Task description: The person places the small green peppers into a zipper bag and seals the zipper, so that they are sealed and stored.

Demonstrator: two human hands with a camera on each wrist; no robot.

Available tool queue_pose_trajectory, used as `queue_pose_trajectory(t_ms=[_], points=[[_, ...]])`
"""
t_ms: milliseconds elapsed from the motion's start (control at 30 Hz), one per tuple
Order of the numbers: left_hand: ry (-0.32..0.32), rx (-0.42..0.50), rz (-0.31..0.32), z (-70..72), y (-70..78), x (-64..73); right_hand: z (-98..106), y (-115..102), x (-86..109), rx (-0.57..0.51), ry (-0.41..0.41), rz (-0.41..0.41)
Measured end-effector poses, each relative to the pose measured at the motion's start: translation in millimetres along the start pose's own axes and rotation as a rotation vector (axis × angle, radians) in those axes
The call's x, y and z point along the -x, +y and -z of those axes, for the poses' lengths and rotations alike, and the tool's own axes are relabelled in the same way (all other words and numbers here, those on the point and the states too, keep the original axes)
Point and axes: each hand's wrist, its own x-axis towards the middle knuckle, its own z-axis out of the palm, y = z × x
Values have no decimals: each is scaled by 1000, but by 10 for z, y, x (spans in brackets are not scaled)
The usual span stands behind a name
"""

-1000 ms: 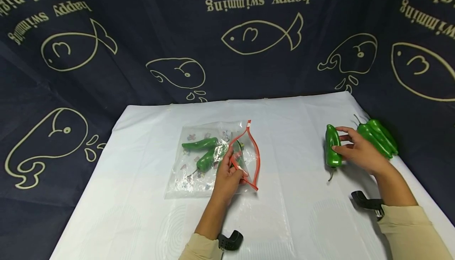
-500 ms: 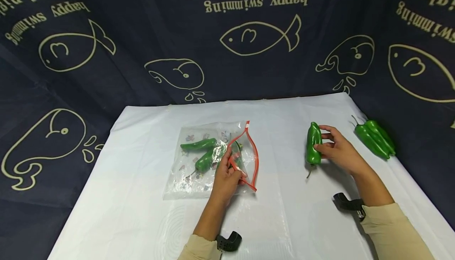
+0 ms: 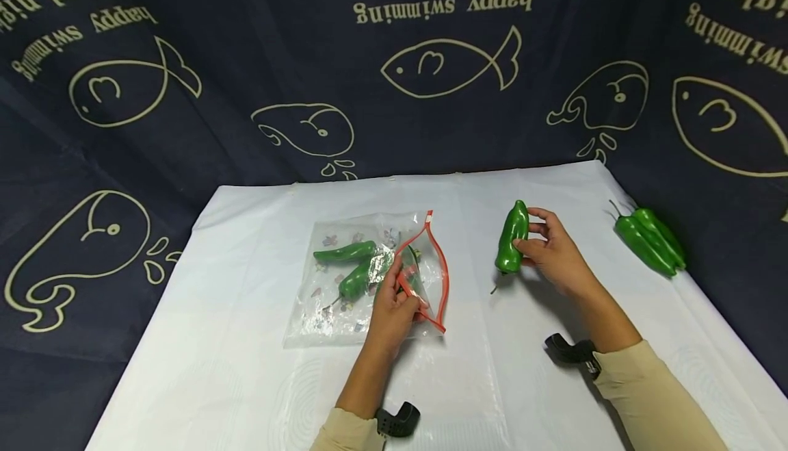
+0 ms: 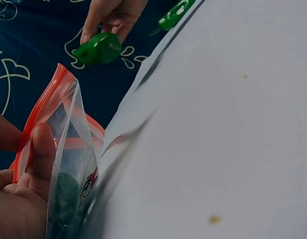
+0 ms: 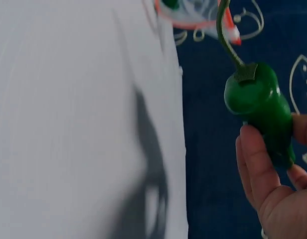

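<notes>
My left hand (image 3: pixel 392 307) grips the red zip edge of a clear plastic zip bag (image 3: pixel 308 314), whose mouth gapes toward the right. Inside the bag lie several green peppers, one long pepper (image 3: pixel 345 252) at the back and another pepper (image 3: pixel 353 283) in front of it; the hand partly covers the rest. Right of the bag, my right hand (image 3: pixel 554 252) holds a green pepper (image 3: pixel 511 239) between thumb and fingers, raised over the table with its stem toward me. The right wrist view shows this pepper (image 5: pixel 258 99) with its curved stem pointing up.
Two more green peppers (image 3: pixel 649 240) lie side by side near the table's right edge. A white cloth covers the table (image 3: pixel 246 382), and a dark blue fish-print curtain (image 3: pixel 455 136) hangs behind it. Black wrist cameras sit on both wrists.
My right hand has carried the pepper leftward from beside the other two peppers toward the bag, tilting it slightly. The left hand and bag stay in place.
</notes>
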Motion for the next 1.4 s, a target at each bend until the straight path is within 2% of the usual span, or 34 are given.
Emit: queue_pose_trajectory(t_ms=[167, 533, 800, 1100, 1233, 1400], points=[[-2, 11, -1, 5, 2, -3, -202, -51, -45, -51, -36, -2], [-9, 4, -22, 12, -21, -13, -561, -115, -139, -79, -71, 21], [-7, 11, -12, 14, -20, -17, -805, -152, -170, -106, -107, 36], [-21, 11, -7, 11, 1, -28, -1066, -127, -149, -4, -168, 84], [-30, 19, -16, 14, -5, -31, -1139, -101, -127, 60, -177, 112], [-30, 27, -26, 25, -30, -36, -1190, -67, -102, 109, -186, 104]])
